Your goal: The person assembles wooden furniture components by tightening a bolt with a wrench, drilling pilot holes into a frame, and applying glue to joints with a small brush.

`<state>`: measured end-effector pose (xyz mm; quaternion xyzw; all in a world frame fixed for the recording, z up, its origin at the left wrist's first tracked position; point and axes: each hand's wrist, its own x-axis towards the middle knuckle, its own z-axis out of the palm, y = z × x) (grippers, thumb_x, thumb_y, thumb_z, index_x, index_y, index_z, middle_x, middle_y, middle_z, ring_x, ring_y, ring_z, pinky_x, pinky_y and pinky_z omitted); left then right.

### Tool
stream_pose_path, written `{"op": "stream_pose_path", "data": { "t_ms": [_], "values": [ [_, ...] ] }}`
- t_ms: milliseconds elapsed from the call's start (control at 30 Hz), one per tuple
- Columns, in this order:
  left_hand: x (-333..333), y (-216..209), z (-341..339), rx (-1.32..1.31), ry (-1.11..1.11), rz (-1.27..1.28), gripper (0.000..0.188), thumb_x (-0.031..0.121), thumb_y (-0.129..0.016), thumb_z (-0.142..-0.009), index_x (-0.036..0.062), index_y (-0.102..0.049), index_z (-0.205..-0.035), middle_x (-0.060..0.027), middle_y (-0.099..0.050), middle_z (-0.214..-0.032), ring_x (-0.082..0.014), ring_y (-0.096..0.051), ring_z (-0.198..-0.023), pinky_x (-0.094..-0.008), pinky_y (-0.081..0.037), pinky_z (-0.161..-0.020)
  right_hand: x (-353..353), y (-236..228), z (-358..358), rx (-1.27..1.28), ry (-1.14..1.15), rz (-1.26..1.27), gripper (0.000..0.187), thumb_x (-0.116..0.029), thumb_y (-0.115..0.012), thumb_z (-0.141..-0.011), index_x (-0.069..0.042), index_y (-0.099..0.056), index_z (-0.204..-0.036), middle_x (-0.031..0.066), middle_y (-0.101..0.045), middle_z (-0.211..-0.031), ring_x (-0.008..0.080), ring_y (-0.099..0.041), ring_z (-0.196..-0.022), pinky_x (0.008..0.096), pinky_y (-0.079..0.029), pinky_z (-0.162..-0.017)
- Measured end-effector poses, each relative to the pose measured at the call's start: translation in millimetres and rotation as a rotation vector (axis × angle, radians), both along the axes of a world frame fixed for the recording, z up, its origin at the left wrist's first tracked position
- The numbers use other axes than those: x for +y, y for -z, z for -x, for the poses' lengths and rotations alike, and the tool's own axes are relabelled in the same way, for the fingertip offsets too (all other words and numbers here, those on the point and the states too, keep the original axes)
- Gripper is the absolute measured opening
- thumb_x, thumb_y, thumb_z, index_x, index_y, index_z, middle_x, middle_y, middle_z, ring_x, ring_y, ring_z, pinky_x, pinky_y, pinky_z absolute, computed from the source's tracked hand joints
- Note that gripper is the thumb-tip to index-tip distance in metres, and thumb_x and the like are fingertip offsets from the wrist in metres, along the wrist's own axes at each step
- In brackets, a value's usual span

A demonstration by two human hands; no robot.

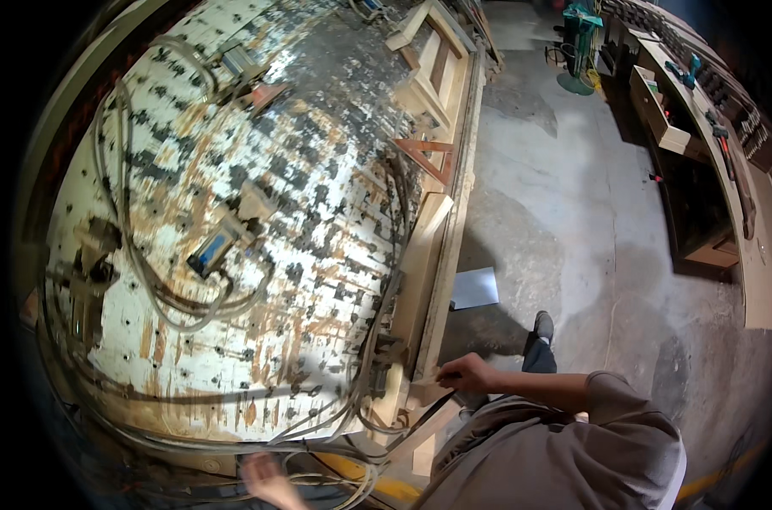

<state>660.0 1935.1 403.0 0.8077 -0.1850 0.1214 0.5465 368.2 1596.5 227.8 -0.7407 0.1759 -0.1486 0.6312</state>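
**Along the lower edge of the frame, two hands at the corner of a worn counter**

At lower centre, the left hand (267,478) is blurred beside a bundle of tan and grey hoses (301,446); whether it grips one or hangs free, I cannot tell. Right of it, the right hand (469,374) has its fingers curled, just beside a wooden block (424,393) at the counter's edge; I cannot tell whether it holds anything. The hoses run along the near edge of the counter (233,365), between the left hand and its pitted, white and rust-stained top, then climb the left side in loops.

At centre left lies a block with a blue face (209,253); any marking on it is too small to read.

Along the counter's right edge, a long pale beam (420,255) stretches up from near the right hand towards a reddish-brown triangle (428,159) and a wooden frame (437,64) at upper centre. On the floor (564,204), a white sheet (474,289) lies near the counter. Upper right of the frame holds a green stand (580,47) and a second counter, with an open drawer (658,110), a teal power tool (692,70) and red-handled tools (724,149).
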Motion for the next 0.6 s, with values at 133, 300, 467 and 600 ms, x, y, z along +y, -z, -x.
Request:
{"op": "stream_pose_path", "data": {
  "t_ms": [133, 300, 467, 600],
  "values": [
    [-213.9, 98.0, 148.8, 0.862, 0.301, -0.140, 0.026, 0.002, -0.059, -0.089, -0.0034, -0.062, -0.114, -0.0107, -0.066, -0.100, -0.0196, -0.065, -0.085, -0.0293, -0.055, -0.080, -80.9, -33.6, 21.2, -0.051, -0.063, -0.052, 0.021, -0.012, -0.064, -0.084, -0.005, -0.064, -0.104, 0.0140, -0.068, -0.083, 0.0287, -0.066, -0.072, 0.0358, -0.051, -0.065],
    [-401.7, 101.8, 244.7, 1.180, 0.699, -0.001, 0.022, 0.001, -0.054, -0.092, -0.0110, -0.061, -0.110, -0.0170, -0.066, -0.102, -0.0246, -0.066, -0.092, -0.0333, -0.055, -0.084, -194.8, -58.6, 85.7, -0.060, -0.032, 0.207, 0.020, -0.007, -0.062, -0.080, -0.005, -0.054, -0.099, 0.0159, -0.066, -0.079, 0.0370, -0.064, -0.072, 0.0412, -0.051, -0.060],
    [-525.3, 116.8, 274.3, 1.098, 0.782, -0.136, 0.023, -0.008, -0.051, -0.087, -0.0092, -0.064, -0.106, -0.0162, -0.068, -0.095, -0.0250, -0.068, -0.088, -0.0350, -0.057, -0.081, -305.8, -50.3, 127.0, 0.012, 0.060, 0.412, 0.023, -0.009, -0.064, -0.080, -0.006, -0.051, -0.099, 0.0144, -0.065, -0.079, 0.0362, -0.064, -0.071, 0.0420, -0.051, -0.060],
    [-616.5, 138.3, 279.1, 1.169, 0.722, -0.078, 0.022, -0.008, -0.046, -0.088, -0.0058, -0.063, -0.101, -0.0162, -0.069, -0.095, -0.0257, -0.069, -0.083, -0.0348, -0.058, -0.073, -393.5, -40.8, 130.1, -0.007, 0.070, 0.434, 0.027, -0.011, -0.065, -0.078, -0.007, -0.054, -0.102, 0.0144, -0.065, -0.081, 0.0361, -0.064, -0.072, 0.0424, -0.051, -0.060]
  ]
}}
